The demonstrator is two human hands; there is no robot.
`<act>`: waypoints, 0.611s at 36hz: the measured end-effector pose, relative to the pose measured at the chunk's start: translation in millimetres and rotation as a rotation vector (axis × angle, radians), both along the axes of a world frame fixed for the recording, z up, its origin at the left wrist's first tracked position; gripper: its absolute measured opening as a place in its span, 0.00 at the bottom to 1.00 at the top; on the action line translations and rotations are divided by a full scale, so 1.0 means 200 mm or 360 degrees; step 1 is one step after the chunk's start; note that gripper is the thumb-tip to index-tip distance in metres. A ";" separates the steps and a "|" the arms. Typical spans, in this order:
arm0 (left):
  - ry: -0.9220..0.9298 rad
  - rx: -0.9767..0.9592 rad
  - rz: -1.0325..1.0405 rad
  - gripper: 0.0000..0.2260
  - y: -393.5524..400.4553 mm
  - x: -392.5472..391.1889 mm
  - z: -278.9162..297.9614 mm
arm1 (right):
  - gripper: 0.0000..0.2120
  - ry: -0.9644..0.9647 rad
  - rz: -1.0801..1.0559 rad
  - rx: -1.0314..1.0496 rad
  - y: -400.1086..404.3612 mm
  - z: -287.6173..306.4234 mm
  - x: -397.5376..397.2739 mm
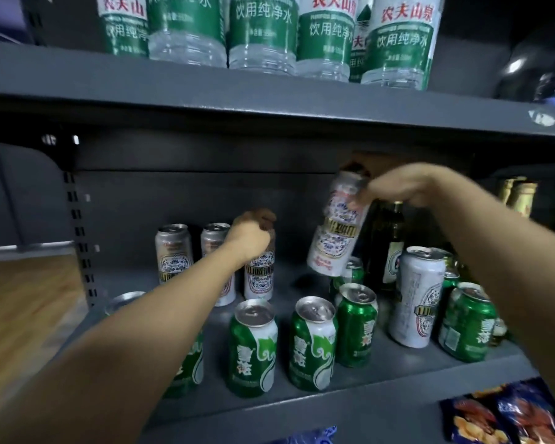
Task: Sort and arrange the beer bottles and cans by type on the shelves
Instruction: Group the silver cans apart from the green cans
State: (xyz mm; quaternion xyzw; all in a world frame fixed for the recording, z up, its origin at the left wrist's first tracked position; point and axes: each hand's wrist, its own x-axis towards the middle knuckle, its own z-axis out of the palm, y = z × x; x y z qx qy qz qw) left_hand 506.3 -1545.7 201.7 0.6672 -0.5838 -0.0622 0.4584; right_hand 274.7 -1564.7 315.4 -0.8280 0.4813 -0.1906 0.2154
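On grey metal shelf point(269, 408), hands point(250, 241) gripping cylindrical cans point(334, 232)

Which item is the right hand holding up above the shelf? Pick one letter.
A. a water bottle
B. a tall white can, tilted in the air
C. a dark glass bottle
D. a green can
B: the right hand grips a tall white can near its top, tilted and clear of the shelf, while the green cans stand below.
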 end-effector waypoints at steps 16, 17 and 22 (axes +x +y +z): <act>-0.1197 0.0412 0.0308 0.22 -0.13 0.15 -0.06 | 0.33 0.0405 0.0247 -0.0417 -0.44 -0.41 0.43; -0.1197 0.0409 0.0320 0.22 -0.14 0.14 -0.06 | 0.34 0.0420 0.0257 -0.0391 -0.46 -0.42 0.44; -0.1160 0.0377 0.0370 0.20 -0.17 0.13 -0.05 | 0.35 0.0586 0.0319 -0.0361 -0.50 -0.44 0.47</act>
